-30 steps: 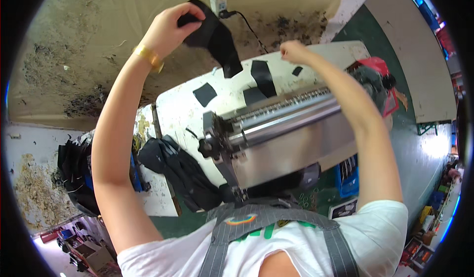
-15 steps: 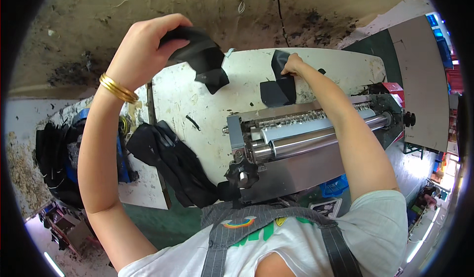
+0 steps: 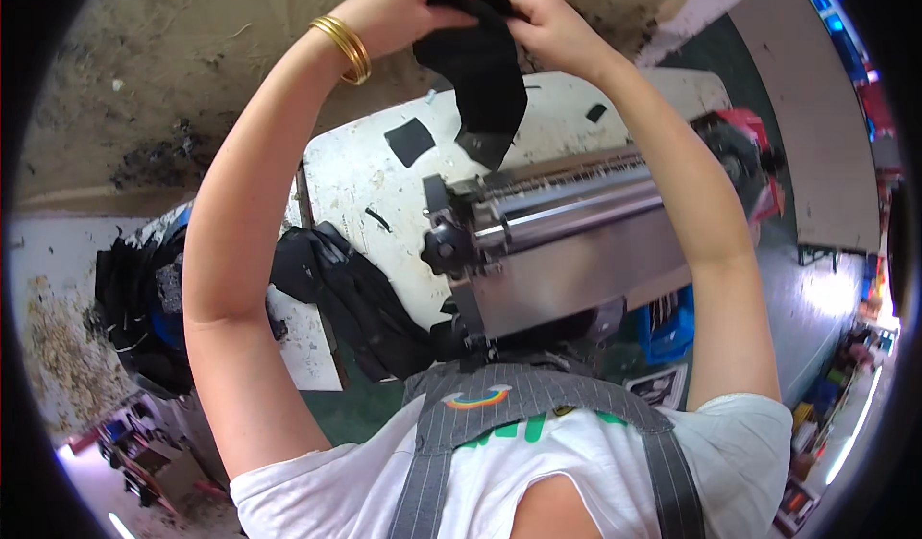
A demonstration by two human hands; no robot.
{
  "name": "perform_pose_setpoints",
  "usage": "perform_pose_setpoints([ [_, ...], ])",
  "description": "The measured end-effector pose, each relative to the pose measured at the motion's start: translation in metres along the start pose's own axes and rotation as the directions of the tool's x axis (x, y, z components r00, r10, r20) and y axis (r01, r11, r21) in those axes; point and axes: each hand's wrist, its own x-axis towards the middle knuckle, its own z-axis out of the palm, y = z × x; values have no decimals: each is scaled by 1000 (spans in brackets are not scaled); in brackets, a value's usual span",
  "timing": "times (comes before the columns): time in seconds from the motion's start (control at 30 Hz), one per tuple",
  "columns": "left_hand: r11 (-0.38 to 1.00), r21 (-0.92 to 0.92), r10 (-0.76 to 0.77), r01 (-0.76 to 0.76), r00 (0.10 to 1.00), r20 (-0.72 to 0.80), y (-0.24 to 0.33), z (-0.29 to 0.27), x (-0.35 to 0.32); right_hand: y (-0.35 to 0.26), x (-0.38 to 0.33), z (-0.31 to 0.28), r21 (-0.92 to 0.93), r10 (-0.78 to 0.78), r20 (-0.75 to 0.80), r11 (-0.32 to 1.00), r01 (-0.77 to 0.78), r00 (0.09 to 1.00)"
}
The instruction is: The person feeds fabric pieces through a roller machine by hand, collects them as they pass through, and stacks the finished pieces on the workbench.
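Top centre, left hand point(image 3: 408, 6) and right hand point(image 3: 555, 32) both pinch limp black cut panels point(image 3: 480, 73), which a loose grip could drop onto the roller machine point(image 3: 576, 208).

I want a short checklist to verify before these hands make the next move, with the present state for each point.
1. Left hand holds the black material: ok.
2. Right hand pinches its upper part: ok.
3. Both hands away from the metal rollers: ok.
4. White table free of loose bits: not ok; a black square and small black scrap lie there.
5. Left wrist bare: not ok; gold bangles.
6. Rollers stopped: cannot tell.
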Motion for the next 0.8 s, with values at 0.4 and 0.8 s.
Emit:
perform_pose_setpoints([
  [0.4, 943, 218, 325, -252, 841, -433, 70, 50, 2, -114, -349, 61, -515, -83, -320, 851, -100, 944],
  [0.8, 685, 676, 596, -271, 742, -306, 110, 69, 4, -120, -173, -43, 317, 239, -706, 948, -4, 667],
])
